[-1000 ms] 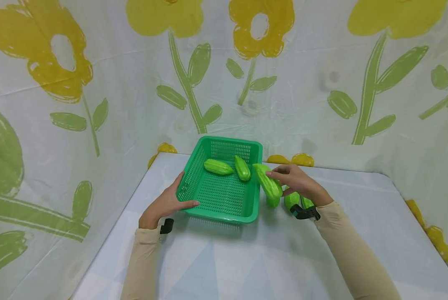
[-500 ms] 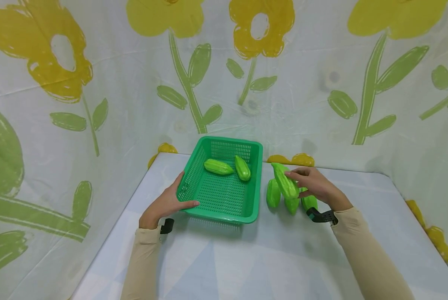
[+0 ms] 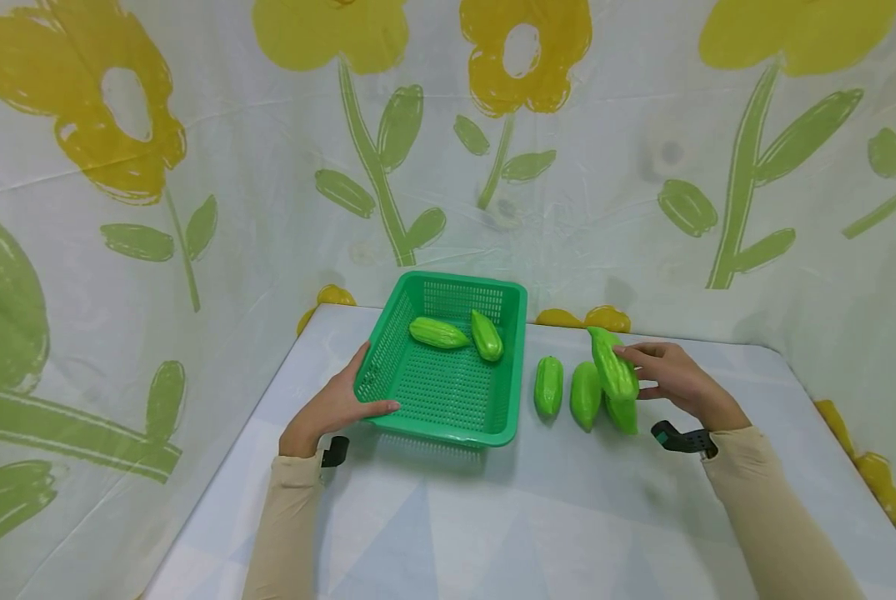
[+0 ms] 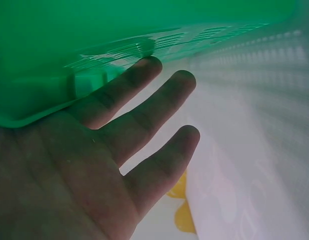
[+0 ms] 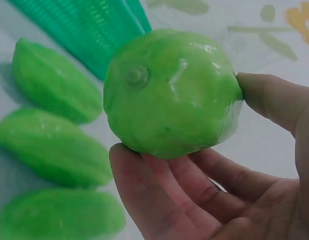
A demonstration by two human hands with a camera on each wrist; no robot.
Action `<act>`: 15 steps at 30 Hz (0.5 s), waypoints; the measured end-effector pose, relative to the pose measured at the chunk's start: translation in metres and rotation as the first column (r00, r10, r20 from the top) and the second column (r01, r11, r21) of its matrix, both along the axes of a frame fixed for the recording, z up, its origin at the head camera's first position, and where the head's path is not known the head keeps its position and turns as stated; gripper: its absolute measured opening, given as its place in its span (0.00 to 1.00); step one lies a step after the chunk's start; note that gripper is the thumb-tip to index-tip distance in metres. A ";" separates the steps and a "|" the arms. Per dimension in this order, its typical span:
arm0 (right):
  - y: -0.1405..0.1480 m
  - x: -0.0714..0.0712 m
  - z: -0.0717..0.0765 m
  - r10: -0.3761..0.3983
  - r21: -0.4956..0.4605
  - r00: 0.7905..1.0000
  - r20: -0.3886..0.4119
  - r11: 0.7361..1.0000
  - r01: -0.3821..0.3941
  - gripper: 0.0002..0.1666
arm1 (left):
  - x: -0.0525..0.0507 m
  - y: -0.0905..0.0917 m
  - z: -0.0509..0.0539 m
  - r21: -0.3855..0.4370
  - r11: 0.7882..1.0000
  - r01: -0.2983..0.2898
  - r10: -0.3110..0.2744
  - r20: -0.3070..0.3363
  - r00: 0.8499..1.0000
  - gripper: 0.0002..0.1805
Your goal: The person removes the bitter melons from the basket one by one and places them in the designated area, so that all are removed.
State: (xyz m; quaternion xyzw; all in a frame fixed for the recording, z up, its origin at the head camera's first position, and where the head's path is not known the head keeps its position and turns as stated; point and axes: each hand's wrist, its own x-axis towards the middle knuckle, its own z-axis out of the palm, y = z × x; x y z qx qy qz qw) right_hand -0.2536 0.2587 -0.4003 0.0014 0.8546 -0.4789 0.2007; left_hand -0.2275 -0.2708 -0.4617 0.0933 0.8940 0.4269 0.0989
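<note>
Between thumb and fingertips my right hand [image 3: 676, 377] pinches a light green, ridged bitter melon [image 3: 613, 365], raised over the table to the right of the basket. Its blunt end with a round stub faces the camera in the right wrist view, where the same bitter melon [image 5: 169, 95] is large. Beneath and beside it lie three more bitter melons [image 3: 548, 387], the rightmost partly covered. My left hand [image 3: 333, 408] holds the near left corner of a green plastic basket [image 3: 448, 437], thumb over the rim. In the left wrist view, three fingers [image 4: 149, 120] extend under the basket.
Inside the basket, towards its back, lie two bitter melons [image 3: 437, 333]. The pale table [image 3: 538, 517] has a faint triangle pattern. A flower-printed cloth [image 3: 590, 208] hangs behind the table and along its left side.
My right hand has carried the bitter melon rightwards, away from the basket's right edge and over the row on the table. The left hand and the basket stay in place.
</note>
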 end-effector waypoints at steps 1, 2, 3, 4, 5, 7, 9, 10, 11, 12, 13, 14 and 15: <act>0.004 0.000 -0.001 -0.008 -0.003 1.000 0.005 1.000 0.008 0.53 | 0.000 0.000 0.000 -0.001 1.000 -0.001 0.001 0.002 1.000 0.71; 0.007 0.000 -0.002 -0.013 -0.002 1.000 0.007 1.000 0.013 0.53 | 0.000 0.000 0.000 -0.001 1.000 -0.002 0.002 0.004 1.000 0.71; 0.011 0.001 -0.003 -0.017 -0.004 1.000 0.010 1.000 0.017 0.54 | 0.000 0.000 0.001 -0.002 1.000 -0.002 0.002 0.005 1.000 0.71; 0.015 0.001 -0.004 -0.022 -0.005 1.000 0.012 1.000 0.022 0.54 | 0.000 0.001 0.001 -0.004 1.000 -0.003 0.003 0.006 1.000 0.71; 0.018 0.002 -0.004 -0.026 -0.008 1.000 0.014 1.000 0.026 0.54 | 0.000 0.001 0.001 -0.005 1.000 -0.005 0.005 0.007 1.000 0.71; 0.024 0.003 -0.006 -0.029 -0.007 1.000 0.009 1.000 0.029 0.55 | 0.000 0.000 0.001 -0.006 1.000 -0.004 0.004 0.008 1.000 0.71; 0.030 0.004 -0.008 -0.033 -0.006 0.999 0.007 0.999 0.033 0.54 | -0.001 0.000 0.000 -0.005 1.000 -0.003 0.003 0.007 1.000 0.71; 0.032 0.005 -0.009 -0.037 -0.006 0.999 0.008 0.999 0.037 0.55 | -0.001 0.000 0.000 -0.004 1.000 -0.002 0.002 0.006 1.000 0.71; 0.035 0.005 -0.010 -0.040 -0.004 0.999 0.010 0.999 0.040 0.55 | -0.001 0.000 0.000 -0.001 1.000 -0.001 0.001 0.006 1.000 0.71; 0.038 0.006 -0.011 -0.041 -0.002 0.999 0.011 0.999 0.041 0.55 | -0.001 0.000 0.000 0.000 1.000 0.000 0.000 0.006 1.000 0.71; 0.040 0.007 -0.012 -0.043 -0.001 0.999 0.013 0.999 0.043 0.55 | -0.001 0.000 0.000 -0.001 1.000 0.000 0.000 0.005 1.000 0.71; 0.042 0.008 -0.013 -0.046 0.001 0.999 0.018 0.999 0.046 0.55 | -0.001 0.000 -0.001 0.001 1.000 0.000 0.000 0.004 1.000 0.71; 0.045 0.008 -0.014 -0.046 0.004 0.999 0.021 0.999 0.046 0.55 | -0.001 0.000 -0.001 0.001 1.000 0.000 0.000 0.003 1.000 0.71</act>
